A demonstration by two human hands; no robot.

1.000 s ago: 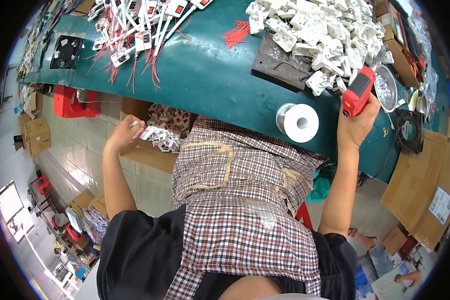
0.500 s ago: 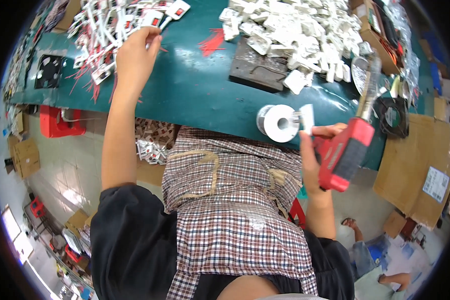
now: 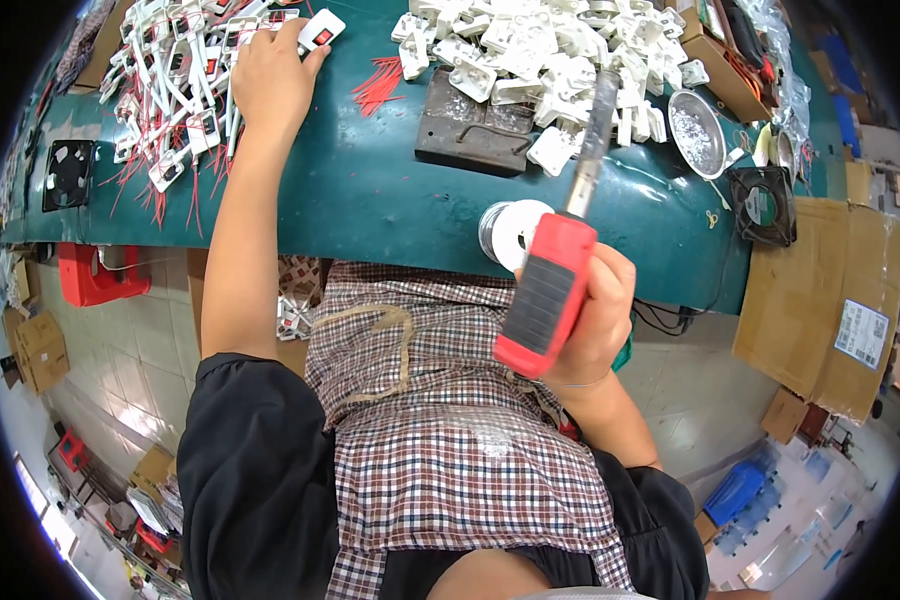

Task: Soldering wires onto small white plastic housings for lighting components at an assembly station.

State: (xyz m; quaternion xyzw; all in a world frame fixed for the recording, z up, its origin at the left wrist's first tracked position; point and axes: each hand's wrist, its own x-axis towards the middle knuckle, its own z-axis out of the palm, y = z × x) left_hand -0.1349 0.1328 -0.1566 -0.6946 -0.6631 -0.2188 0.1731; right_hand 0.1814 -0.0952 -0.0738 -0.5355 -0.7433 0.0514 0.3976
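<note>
Printed label (image 3: 863, 333) on cardboard (image 3: 808, 270) right of red tool (image 3: 546, 296)

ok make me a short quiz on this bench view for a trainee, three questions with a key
1. Which hand holds the red-and-black tool?

2. True or false: the tool's rod points away from the plaid apron.

3. What lies between the pile of wired white pieces and the pile of plain white parts?
A) a round metal dish
B) loose red wires
C) a brown carton

Key:
1. The right hand.
2. True.
3. B.
</note>
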